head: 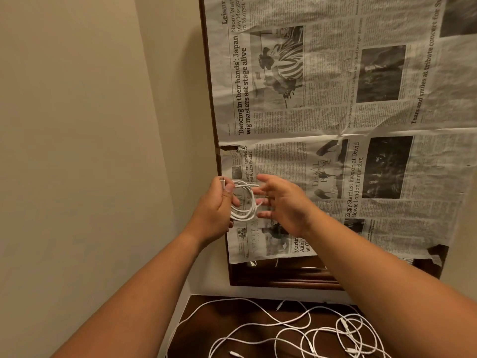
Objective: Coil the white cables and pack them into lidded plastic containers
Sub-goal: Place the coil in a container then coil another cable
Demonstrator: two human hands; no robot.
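My left hand (215, 206) grips a coiled white cable (245, 202), thumb pressed over its plug end at the top. The coil hangs in several loops between both hands, raised in front of the newspaper. My right hand (282, 202) is beside the coil with fingers spread and straight, fingertips touching or just at the loops. Several loose white cables (296, 329) lie tangled on the dark wooden surface (196, 326) below. No plastic container is in view.
A dark-framed panel covered in newspaper (335, 112) hangs on the beige wall (90, 125) straight ahead. The wall corner runs down on the left, close to my left arm.
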